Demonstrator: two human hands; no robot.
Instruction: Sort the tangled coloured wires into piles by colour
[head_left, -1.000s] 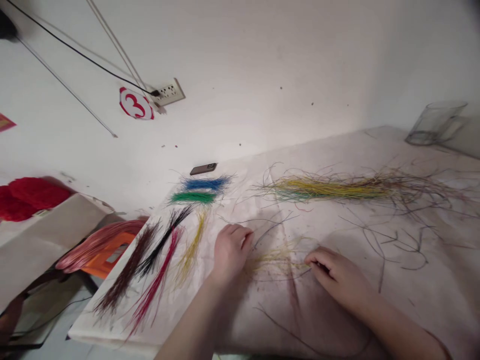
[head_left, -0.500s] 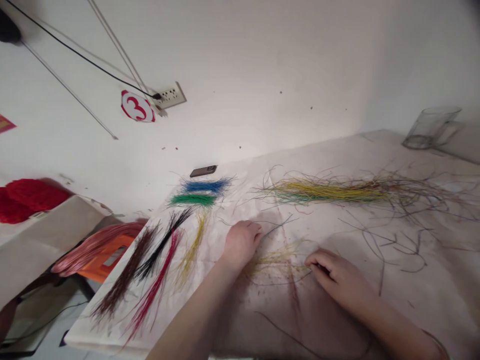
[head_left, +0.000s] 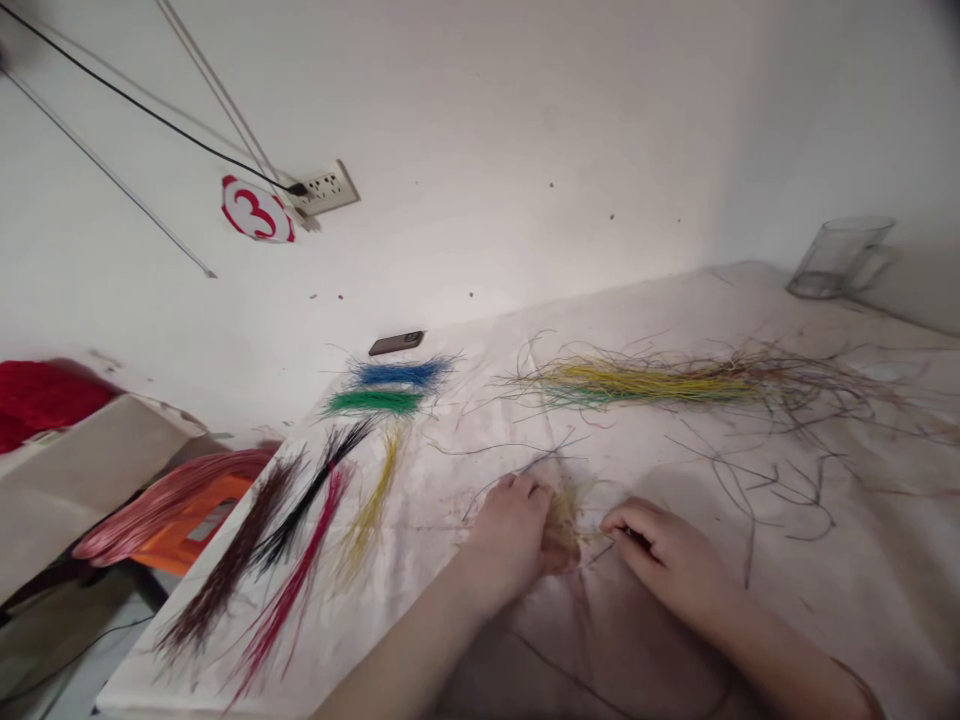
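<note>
A loose bunch of thin yellow wires point(head_left: 568, 505) lies on the cloth between my two hands. My left hand point(head_left: 511, 522) is closed over the left part of that bunch, its fingers curled and partly hiding the strands. At the bunch's right ends, my right hand point(head_left: 660, 545) is closed with thumb and forefinger pinched together; whatever is in the pinch is too thin to make out. A few stray blue wires point(head_left: 555, 452) lie just beyond my left hand.
Sorted bundles lie to the left: blue point(head_left: 401, 374), green point(head_left: 375, 402), yellow point(head_left: 375, 495), black point(head_left: 313, 490), red point(head_left: 300, 575) and brown point(head_left: 232, 560). A mixed wire bundle point(head_left: 652, 382) lies at the back. A phone point(head_left: 396, 343) and a glass mug point(head_left: 840, 260) stand near the wall.
My left hand has moved down and right onto the yellow wires, which are now bunched closer together. My right hand has hardly moved. The view has shifted slightly.
</note>
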